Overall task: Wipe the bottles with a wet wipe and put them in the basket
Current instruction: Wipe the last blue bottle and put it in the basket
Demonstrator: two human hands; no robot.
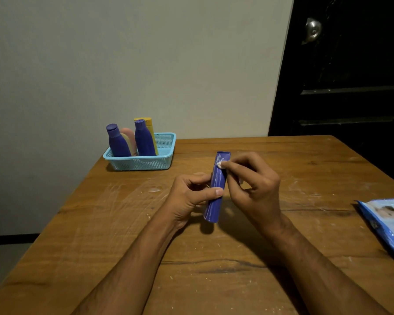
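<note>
between both hands, purple tube [216, 189] held mid-body by left grip [191, 196].

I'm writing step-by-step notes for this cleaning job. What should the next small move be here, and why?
Probably draw the small white wipe down the long purple tube. The right hand pinches it near the tube's top end, where white smears show, while the left hand holds the tube's middle.

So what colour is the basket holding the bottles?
Light blue, with perforated mesh-like walls; the basket shows clearly in the head view, the only one.
</note>
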